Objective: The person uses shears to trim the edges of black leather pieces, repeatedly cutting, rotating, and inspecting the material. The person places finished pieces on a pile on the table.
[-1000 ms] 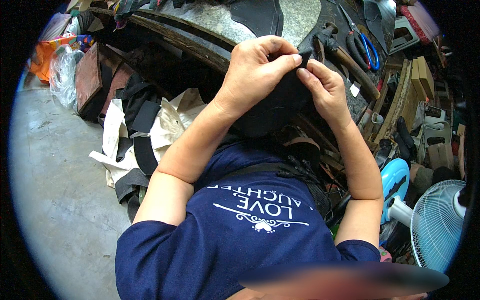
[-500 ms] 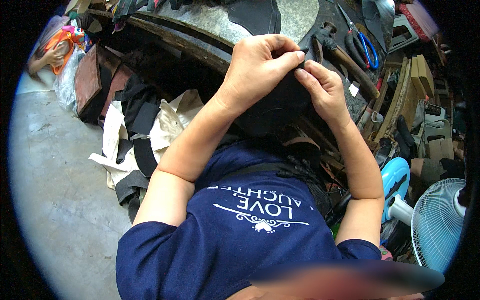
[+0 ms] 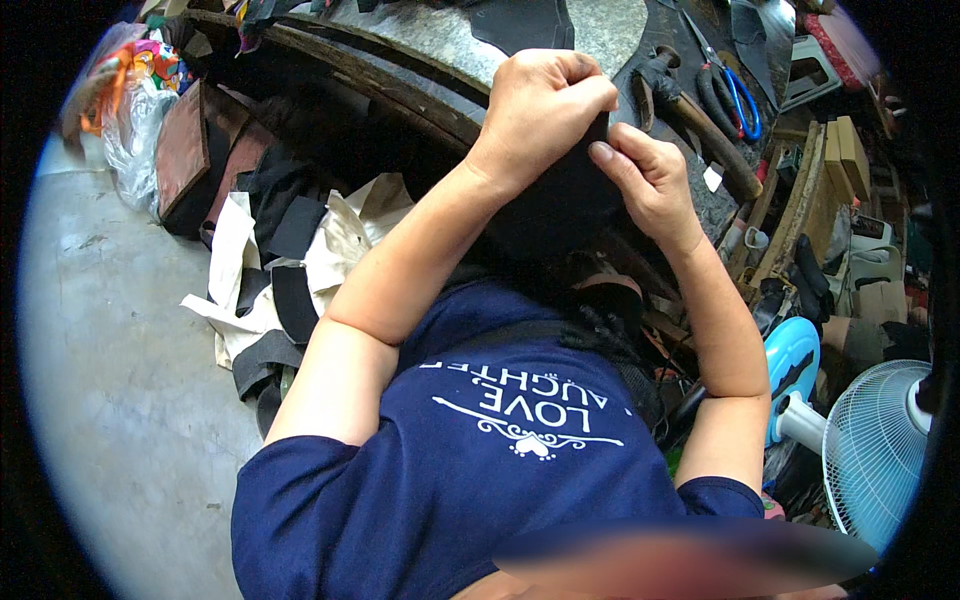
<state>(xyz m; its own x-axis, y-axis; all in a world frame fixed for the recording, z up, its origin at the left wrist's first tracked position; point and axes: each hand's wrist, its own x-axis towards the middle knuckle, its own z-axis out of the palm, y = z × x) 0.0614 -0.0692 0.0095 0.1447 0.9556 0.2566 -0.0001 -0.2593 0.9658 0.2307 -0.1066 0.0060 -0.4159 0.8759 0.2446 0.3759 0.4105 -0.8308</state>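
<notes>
A dark black sheet of material (image 3: 562,200), perhaps cloth or leather, hangs below my hands in front of my waist. My left hand (image 3: 548,115) is closed at its upper edge, knuckles up and thumb pressed against the curled fingers. Just right of it and slightly lower, my right hand (image 3: 650,180) pinches the right edge of the sheet between thumb and bent fingers. The lower part of the sheet merges with the shadow, so its full outline cannot be made out. Behind my left hand, a flat black cut piece (image 3: 525,25) lies on a pale stone slab (image 3: 612,35).
On the bench, a hammer (image 3: 710,140) lies beside blue-handled scissors (image 3: 740,105). Wooden trays (image 3: 790,215) stand to the right, above a blue-and-white fan (image 3: 872,445). White and black scraps (image 3: 285,290) pile up at left, near a reddish-brown box (image 3: 188,155) and a plastic bag (image 3: 138,145).
My left hand has moved slightly up and right, and its fingers are curled more tightly. My right hand stays nearly in place. At the far left, another person's hand has blurred.
</notes>
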